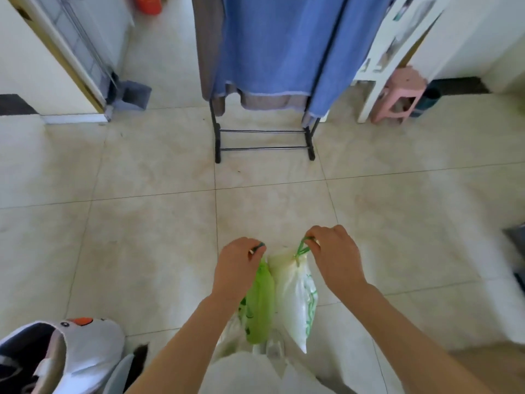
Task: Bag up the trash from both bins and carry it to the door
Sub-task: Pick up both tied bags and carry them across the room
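Head view, looking down past both forearms: nearest the camera hang two tied plastic bags, and everything else lies beyond them. The left hand [237, 263] is closed on the drawstring of a bright green plastic bag [260, 305], and the right hand [335, 254] is closed on the green drawstring loop of a milky white plastic bag with green print [295, 302]. The two bags hang side by side, touching, above the pale tiled floor [142, 237]. Both look full and cinched at the neck; what is inside cannot be seen through the plastic.

To my eye the bagging is done, and the carrying is what remains; no bin shows, and which opening is the target door I cannot tell. Left of the bags, at the lower edge, sits a grey fabric thing with an orange patch [82, 336]. Beyond the bags stands a black metal drying rack draped with blue cloth [267, 66], with a pink plastic stool [400, 95] to its right.
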A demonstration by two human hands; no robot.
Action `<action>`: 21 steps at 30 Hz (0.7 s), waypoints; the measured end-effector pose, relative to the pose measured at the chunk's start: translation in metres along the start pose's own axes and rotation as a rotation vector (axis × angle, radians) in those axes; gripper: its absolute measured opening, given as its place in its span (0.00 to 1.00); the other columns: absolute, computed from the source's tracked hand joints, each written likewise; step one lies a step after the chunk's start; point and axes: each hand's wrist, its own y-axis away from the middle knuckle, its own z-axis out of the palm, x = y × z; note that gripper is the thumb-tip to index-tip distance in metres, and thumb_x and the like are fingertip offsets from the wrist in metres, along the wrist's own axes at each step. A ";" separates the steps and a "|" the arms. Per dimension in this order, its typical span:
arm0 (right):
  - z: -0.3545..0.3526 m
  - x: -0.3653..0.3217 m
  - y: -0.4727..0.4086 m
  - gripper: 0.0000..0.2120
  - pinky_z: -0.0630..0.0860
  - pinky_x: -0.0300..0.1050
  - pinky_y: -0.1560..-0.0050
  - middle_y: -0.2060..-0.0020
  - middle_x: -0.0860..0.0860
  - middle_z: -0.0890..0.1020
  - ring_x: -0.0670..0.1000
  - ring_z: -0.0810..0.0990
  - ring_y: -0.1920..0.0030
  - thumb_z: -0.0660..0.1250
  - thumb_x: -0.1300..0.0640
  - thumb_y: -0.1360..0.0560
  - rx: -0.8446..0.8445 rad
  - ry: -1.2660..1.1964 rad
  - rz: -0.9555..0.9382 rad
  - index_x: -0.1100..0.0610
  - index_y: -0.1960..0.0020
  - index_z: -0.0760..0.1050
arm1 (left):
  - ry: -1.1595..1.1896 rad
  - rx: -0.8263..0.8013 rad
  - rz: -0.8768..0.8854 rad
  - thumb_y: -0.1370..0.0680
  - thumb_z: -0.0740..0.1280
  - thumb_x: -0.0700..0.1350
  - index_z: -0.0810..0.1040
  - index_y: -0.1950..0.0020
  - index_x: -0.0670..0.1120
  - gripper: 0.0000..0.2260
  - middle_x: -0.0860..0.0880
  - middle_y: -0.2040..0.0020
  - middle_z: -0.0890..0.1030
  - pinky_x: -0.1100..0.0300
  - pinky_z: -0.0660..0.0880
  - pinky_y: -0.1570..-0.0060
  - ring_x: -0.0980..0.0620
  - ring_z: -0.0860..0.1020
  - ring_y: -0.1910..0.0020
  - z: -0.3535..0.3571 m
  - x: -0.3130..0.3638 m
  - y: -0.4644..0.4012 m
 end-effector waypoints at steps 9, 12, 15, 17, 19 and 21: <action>-0.061 0.088 -0.035 0.08 0.75 0.49 0.54 0.57 0.52 0.80 0.54 0.77 0.51 0.62 0.57 0.21 0.156 -0.165 0.280 0.56 0.48 0.79 | -0.068 -0.164 0.345 0.23 0.67 0.46 0.83 0.54 0.46 0.06 0.50 0.60 0.82 0.55 0.76 0.57 0.52 0.79 0.60 0.062 0.094 -0.091; -0.072 0.131 -0.053 0.06 0.77 0.51 0.54 0.56 0.54 0.83 0.56 0.80 0.54 0.64 0.59 0.23 0.212 -0.236 0.315 0.57 0.50 0.79 | -0.083 -0.191 0.418 0.24 0.68 0.44 0.83 0.56 0.45 0.05 0.49 0.63 0.82 0.52 0.77 0.60 0.51 0.79 0.63 0.093 0.129 -0.118; -0.088 0.173 -0.070 0.05 0.77 0.51 0.55 0.57 0.55 0.83 0.57 0.81 0.57 0.66 0.60 0.24 0.248 -0.280 0.313 0.58 0.51 0.79 | -0.109 -0.189 0.453 0.24 0.69 0.44 0.83 0.57 0.44 0.05 0.49 0.65 0.80 0.53 0.76 0.62 0.51 0.77 0.66 0.123 0.168 -0.145; -0.102 0.200 -0.082 0.04 0.77 0.50 0.56 0.58 0.55 0.83 0.57 0.81 0.58 0.66 0.61 0.24 0.266 -0.306 0.317 0.59 0.51 0.79 | -0.100 -0.172 0.469 0.25 0.70 0.43 0.84 0.56 0.43 0.05 0.49 0.64 0.82 0.59 0.76 0.62 0.53 0.78 0.66 0.143 0.196 -0.162; -0.116 0.228 -0.096 0.05 0.77 0.49 0.56 0.57 0.54 0.83 0.56 0.81 0.57 0.66 0.61 0.24 0.273 -0.337 0.326 0.59 0.51 0.79 | -0.071 -0.167 0.458 0.25 0.70 0.43 0.84 0.55 0.43 0.05 0.50 0.63 0.83 0.59 0.77 0.61 0.54 0.80 0.66 0.162 0.224 -0.179; -0.130 0.257 -0.112 0.05 0.77 0.49 0.55 0.57 0.54 0.83 0.55 0.81 0.57 0.65 0.61 0.24 0.288 -0.356 0.331 0.59 0.52 0.80 | -0.047 -0.179 0.449 0.25 0.71 0.44 0.84 0.56 0.44 0.05 0.50 0.64 0.84 0.55 0.79 0.61 0.53 0.81 0.66 0.184 0.252 -0.200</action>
